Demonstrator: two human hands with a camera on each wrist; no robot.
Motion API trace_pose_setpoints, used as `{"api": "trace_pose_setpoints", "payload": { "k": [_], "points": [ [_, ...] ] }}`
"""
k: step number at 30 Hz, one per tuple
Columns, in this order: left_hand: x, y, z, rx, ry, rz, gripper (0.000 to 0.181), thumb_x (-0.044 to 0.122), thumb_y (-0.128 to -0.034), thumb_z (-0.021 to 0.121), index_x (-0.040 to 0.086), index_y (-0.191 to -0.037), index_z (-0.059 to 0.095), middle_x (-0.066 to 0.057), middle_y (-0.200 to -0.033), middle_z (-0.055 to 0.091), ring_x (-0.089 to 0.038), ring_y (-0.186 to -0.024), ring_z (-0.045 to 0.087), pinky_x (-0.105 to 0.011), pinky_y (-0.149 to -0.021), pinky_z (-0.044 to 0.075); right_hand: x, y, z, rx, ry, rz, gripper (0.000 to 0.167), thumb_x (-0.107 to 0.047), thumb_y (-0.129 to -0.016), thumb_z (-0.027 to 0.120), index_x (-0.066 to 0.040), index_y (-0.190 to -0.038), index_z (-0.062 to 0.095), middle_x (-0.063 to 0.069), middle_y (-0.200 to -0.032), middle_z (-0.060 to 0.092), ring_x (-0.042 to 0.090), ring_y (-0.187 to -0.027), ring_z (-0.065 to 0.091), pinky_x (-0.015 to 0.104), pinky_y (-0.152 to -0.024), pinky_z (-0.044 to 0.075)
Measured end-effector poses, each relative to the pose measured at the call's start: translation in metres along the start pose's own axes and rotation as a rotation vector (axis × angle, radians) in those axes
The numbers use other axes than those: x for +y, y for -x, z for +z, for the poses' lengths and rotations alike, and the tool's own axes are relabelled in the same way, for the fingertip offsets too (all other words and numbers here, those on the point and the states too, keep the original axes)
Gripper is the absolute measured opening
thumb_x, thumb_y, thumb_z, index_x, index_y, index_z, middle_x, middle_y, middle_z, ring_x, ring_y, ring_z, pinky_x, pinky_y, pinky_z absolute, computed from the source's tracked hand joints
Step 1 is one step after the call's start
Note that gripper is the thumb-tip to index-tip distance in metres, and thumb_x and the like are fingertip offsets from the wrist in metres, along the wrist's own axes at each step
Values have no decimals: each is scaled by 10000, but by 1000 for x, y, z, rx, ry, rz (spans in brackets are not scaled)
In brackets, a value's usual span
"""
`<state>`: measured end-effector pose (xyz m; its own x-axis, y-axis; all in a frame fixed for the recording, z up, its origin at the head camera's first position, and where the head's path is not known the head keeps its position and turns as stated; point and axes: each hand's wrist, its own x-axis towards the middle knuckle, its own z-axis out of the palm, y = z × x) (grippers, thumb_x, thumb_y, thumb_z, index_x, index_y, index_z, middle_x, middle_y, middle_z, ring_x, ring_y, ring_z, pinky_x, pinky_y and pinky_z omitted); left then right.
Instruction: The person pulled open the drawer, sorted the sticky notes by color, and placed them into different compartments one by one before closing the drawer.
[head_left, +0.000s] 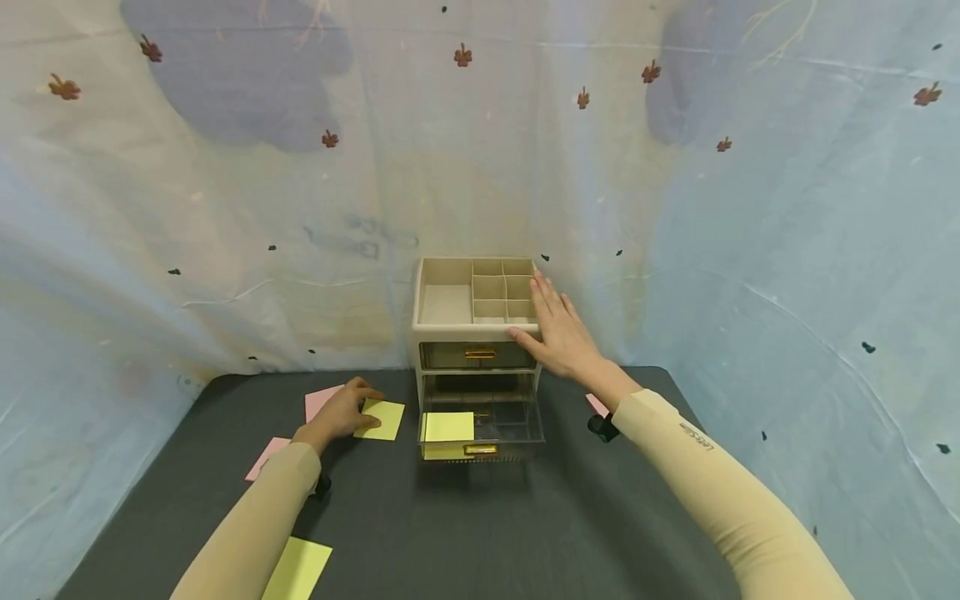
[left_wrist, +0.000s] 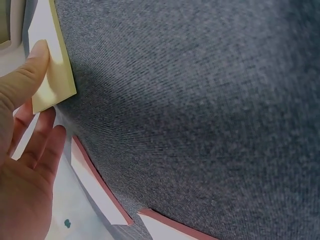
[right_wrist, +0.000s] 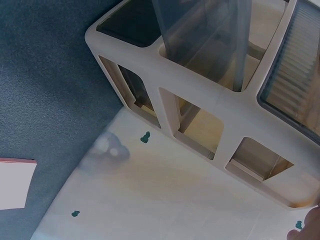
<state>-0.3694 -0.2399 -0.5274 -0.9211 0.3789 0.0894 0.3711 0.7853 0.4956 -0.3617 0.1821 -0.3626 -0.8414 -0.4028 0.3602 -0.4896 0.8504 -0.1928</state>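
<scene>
My left hand point(head_left: 341, 414) pinches a yellow sticky-note pad point(head_left: 386, 419) on the left of the table. In the left wrist view the thumb lies across the face of that pad point(left_wrist: 52, 82), with fingers at its far edge. My right hand point(head_left: 564, 336), fingers straight, rests on the top right edge of a cream drawer organizer point(head_left: 435, 333). Its clear middle drawer point(head_left: 517, 429) is pulled out and holds another yellow pad point(head_left: 450, 427) on the left side. Only a bit of the right fingers point(right_wrist: 312, 225) shows in the right wrist view.
Two pink pads, one point(head_left: 318, 402) behind my left hand and one point(head_left: 266, 457) beside the left forearm, lie on the dark table point(head_left: 480, 533). Another yellow pad point(head_left: 296, 569) is near the front. A pink pad point(head_left: 597, 406) is partly hidden by the right arm. A patterned curtain point(head_left: 480, 167) hangs behind.
</scene>
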Motion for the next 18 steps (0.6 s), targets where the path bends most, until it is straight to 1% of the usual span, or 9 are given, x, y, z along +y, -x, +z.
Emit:
{"api": "trace_pose_setpoints", "payload": {
  "k": [3, 8, 11, 15, 18],
  "points": [
    [1, 1, -1, 21, -4, -16, 416, 126, -874, 856, -9, -1249, 735, -201, -1224, 555, -298, -956, 574, -478, -819, 514, 0, 0, 0, -1, -2, 1, 947, -619, -1061, 440, -31, -1666, 10, 71, -1747, -88, 325, -1609, 34, 530, -1291, 70],
    [2, 1, -3, 78, -27, 16, 319, 66, -899, 815, -24, -1197, 745, -187, -1163, 567, -248, -861, 526, -417, -745, 469, -1, 0, -1, -3, -10, 5, 953, -617, -1060, 446, -41, -1667, -9, 91, -1749, -74, 314, -1610, 14, 535, -1290, 70],
    [4, 3, -4, 110, -27, 15, 272, 39, -929, 776, -21, -1192, 745, -180, -1160, 573, -223, -843, 517, -388, -733, 461, -1, -1, -1, -2, -9, 7, 952, -612, -1060, 453, -42, -1667, -10, 91, -1749, -72, 314, -1611, 15, 525, -1292, 62],
    [8, 7, -5, 156, -8, 6, 218, 3, -961, 723, -17, -1176, 747, -185, -1148, 579, -226, -849, 535, -391, -735, 477, -1, 0, -1, 0, -13, 6, 946, -598, -1062, 462, -36, -1666, 1, 92, -1750, -67, 310, -1611, 19, 506, -1296, 48],
    [12, 12, -5, 198, 19, 14, 178, -29, -979, 678, -5, -1138, 755, -180, -1117, 582, -249, -879, 566, -416, -751, 496, -1, 0, 0, -1, -12, 6, 944, -609, -1064, 444, -32, -1665, 0, 88, -1748, -76, 308, -1611, 18, 506, -1296, 55]
  ]
}}
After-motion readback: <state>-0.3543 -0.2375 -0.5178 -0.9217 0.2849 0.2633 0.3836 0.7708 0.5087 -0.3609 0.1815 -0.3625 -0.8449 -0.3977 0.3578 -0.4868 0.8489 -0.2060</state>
